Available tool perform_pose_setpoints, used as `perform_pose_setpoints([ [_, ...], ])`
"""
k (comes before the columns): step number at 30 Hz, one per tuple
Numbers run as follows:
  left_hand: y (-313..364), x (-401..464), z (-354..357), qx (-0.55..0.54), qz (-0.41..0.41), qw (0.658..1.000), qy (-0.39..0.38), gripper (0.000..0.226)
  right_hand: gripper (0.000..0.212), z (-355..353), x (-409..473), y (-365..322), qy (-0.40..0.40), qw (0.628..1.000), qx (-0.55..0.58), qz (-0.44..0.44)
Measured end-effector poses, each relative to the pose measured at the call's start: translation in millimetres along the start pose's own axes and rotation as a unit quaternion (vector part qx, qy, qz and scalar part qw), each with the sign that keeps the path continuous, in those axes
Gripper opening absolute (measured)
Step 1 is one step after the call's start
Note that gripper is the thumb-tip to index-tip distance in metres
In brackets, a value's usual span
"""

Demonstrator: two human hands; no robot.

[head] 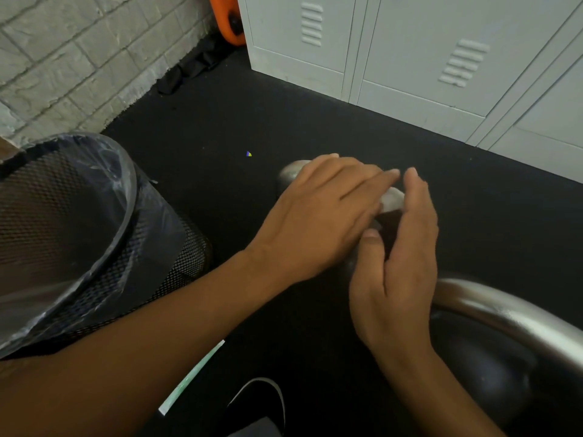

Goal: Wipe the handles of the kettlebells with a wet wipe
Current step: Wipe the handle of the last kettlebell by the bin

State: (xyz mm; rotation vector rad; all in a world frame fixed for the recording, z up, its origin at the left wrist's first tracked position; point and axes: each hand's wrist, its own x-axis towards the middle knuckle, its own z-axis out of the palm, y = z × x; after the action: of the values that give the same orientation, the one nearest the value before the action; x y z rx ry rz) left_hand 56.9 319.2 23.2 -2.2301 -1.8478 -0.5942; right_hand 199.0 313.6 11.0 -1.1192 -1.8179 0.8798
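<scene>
Black rubber floor (220, 127) at frame centre: the left hand (318, 222), fingers extended, covers most of a kettlebell handle (291, 173); the right hand (400, 263), loosely open, touches the half-hidden wet wipe (392, 200). Another handle (511, 313) is cut off lower right.

I read this as a gym locker area: pale metal lockers (410, 55) with vent slots stand on black rubber flooring (220, 121), a painted brick wall (79, 52) beside them, and a steel-handled kettlebell (504, 313) nearby.
</scene>
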Motion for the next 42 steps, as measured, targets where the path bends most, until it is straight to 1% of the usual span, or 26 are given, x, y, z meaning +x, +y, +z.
perform_pose_setpoints([
  [2,-4,-7,-2,-0.014,-0.018,1.000,0.022,0.044,0.070,0,-1,4,-0.009,1.000,0.004,0.021],
  [6,-10,-18,-2,-0.051,-0.090,0.991,0.084,0.037,0.068,1,3,5,-0.025,0.999,-0.019,0.018],
  [10,-20,-24,0,-0.129,-0.160,0.974,0.098,0.035,0.069,1,2,6,-0.042,0.998,-0.039,0.015],
  [12,-24,-26,0,-0.159,-0.182,0.964,0.107,0.036,0.070,1,2,5,-0.048,0.998,-0.050,0.012],
  [14,-20,-31,2,-0.146,-0.172,0.968,0.108,0.038,0.072,2,2,5,-0.047,0.997,-0.061,0.006],
  [18,-8,-42,8,-0.077,-0.091,0.988,0.096,0.041,0.073,5,3,2,-0.053,0.995,-0.085,-0.004],
  [20,-9,-42,8,-0.087,-0.069,0.990,0.090,0.041,0.073,5,3,2,-0.051,0.994,-0.096,-0.012],
  [22,-14,-36,6,-0.111,-0.087,0.986,0.085,0.042,0.073,6,2,1,-0.052,0.994,-0.099,-0.018],
  [23,-17,-33,5,-0.128,-0.119,0.981,0.080,0.043,0.073,6,2,1,-0.054,0.993,-0.100,-0.021],
  [25,-22,-29,4,-0.191,-0.202,0.958,0.073,0.044,0.073,7,2,0,-0.053,0.992,-0.108,-0.029],
  [26,-24,-29,6,-0.233,-0.242,0.939,0.068,0.041,0.073,8,2,0,-0.050,0.991,-0.115,-0.035],
  [27,-27,-31,7,-0.280,-0.289,0.913,0.064,0.037,0.073,8,2,0,-0.049,0.991,-0.122,-0.040],
  [28,-27,-32,8,-0.330,-0.345,0.877,0.057,0.034,0.073,8,2,-1,-0.050,0.990,-0.125,-0.042],
  [29,-27,-32,7,-0.378,-0.402,0.833,0.054,0.034,0.073,8,2,-1,-0.052,0.990,-0.125,-0.040],
  [30,-25,-32,7,-0.413,-0.451,0.789,0.060,0.036,0.073,9,2,-2,-0.053,0.991,-0.121,-0.037],
  [31,-23,-33,9,-0.433,-0.493,0.752,0.059,0.037,0.073,9,2,-2,-0.052,0.991,-0.117,-0.034],
  [32,-23,-34,11,-0.445,-0.523,0.725,0.047,0.039,0.072,9,3,-3,-0.049,0.992,-0.113,-0.032],
  [34,-25,-36,15,-0.469,-0.557,0.685,0.018,0.048,0.072,11,4,-3,-0.046,0.993,-0.107,-0.031],
  [35,-28,-37,16,-0.481,-0.559,0.676,0.005,0.047,0.072,11,4,-2,-0.046,0.993,-0.105,-0.032],
  [36,-30,-38,16,-0.492,-0.551,0.674,-0.004,0.046,0.073,12,4,-2,-0.047,0.993,-0.104,-0.032],
  [38,-33,-39,16,-0.514,-0.528,0.676,0.000,0.047,0.074,12,4,-1,-0.049,0.993,-0.104,-0.032],
  [41,-29,-35,10,-0.510,-0.487,0.706,0.056,0.034,0.074,12,4,-1,-0.053,0.994,-0.094,-0.029],
  [42,-26,-30,7,-0.498,-0.484,0.717,0.071,0.033,0.074,12,5,-1,-0.052,0.994,-0.089,-0.028],
])
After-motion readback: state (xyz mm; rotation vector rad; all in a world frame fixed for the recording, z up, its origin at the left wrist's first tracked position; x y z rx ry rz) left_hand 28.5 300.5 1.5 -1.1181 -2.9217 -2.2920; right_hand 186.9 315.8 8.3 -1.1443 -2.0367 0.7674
